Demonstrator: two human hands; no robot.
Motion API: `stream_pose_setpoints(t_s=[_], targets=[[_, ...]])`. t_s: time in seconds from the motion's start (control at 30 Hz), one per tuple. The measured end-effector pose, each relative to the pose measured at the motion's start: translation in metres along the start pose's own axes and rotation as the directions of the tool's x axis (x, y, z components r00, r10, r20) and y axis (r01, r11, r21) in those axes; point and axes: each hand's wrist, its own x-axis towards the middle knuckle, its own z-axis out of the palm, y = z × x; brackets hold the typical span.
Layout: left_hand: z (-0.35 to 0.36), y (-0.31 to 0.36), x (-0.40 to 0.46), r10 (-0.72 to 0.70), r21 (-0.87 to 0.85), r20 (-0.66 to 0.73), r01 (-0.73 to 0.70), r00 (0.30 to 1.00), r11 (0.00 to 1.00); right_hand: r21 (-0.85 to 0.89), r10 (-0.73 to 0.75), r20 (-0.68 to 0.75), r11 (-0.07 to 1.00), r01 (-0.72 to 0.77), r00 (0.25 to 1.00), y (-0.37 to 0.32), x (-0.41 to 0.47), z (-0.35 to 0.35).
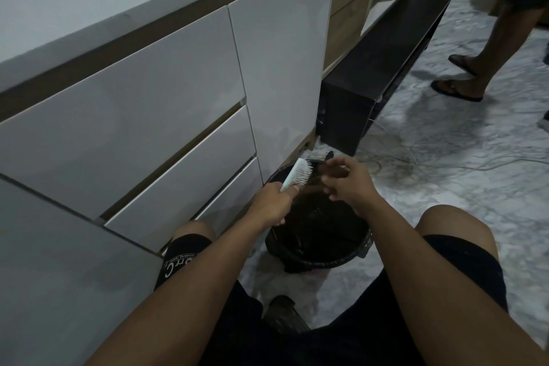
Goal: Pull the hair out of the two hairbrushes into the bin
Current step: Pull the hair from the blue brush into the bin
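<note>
Hairbrush (298, 173) first: a white paddle brush with pale pins, held over the open mouth of the black bin (364, 249), its head tilted up and to the right. Nearest the camera are the person's bare forearms and knees in black shorts, the bin standing on the marble-patterned floor (490, 187) between the knees. The left hand (271, 205) is clenched around the brush handle, the fingers wrapped so that only the head shows above the fist. The right hand (346, 180) sits just beside the pins, its fingers pinched together on a dark clump of hair (326, 171) at the bristle tips — how much hair is gripped cannot be told, as the strands blur against the dark bin. Inside the bin the contents are too dark to make out.

To the left rises a white cabinet (148, 104) with flat drawer fronts. Beyond the bin stands a low black bench (386, 68), thin white cables (445, 163) trailing over the floor beside it. Farthest off, at the upper right, another person's legs in dark sandals (456, 89) stand on the floor.
</note>
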Motion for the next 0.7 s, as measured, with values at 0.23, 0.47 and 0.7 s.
stream_pose_setpoints(t_s=[0.23,0.47,0.7], targets=[[-0.002,-0.005,0.004,-0.064,-0.105,0.007,0.065,0.998,0.992,-0.007,0.068,0.156,0.998,-0.068,0.985,-0.008,-0.003,-0.001],[-0.001,0.005,0.007,-0.068,-0.221,0.057,0.079,0.996,0.972,-0.278,-0.054,0.282,0.951,0.136,0.958,-0.006,-0.019,0.012],[-0.005,-0.008,0.008,-0.076,-0.206,-0.008,0.073,0.997,0.976,-0.205,-0.093,0.036,0.974,0.098,0.995,-0.004,-0.007,0.004]])
